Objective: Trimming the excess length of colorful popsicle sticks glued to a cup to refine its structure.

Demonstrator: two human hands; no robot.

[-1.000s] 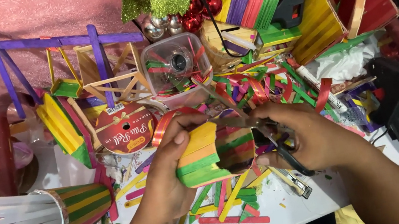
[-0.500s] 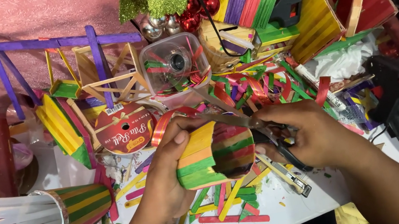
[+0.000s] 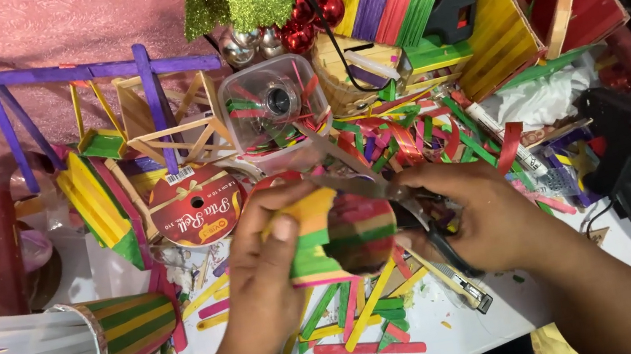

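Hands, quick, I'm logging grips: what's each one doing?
Left hand: closed on the striped stick cup.
Right hand: closed on scissors, blades open.

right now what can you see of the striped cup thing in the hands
The striped cup is a small round container that looks built from coloured craft sticks, in bands of yellow, orange, green and pink-red. It lies tipped on its side above the white table, one round end facing the camera. The left hand grips its side, thumb on the yellow part. The right hand holds scissors whose open blades meet its upper edge. Loose coloured sticks lie under it.
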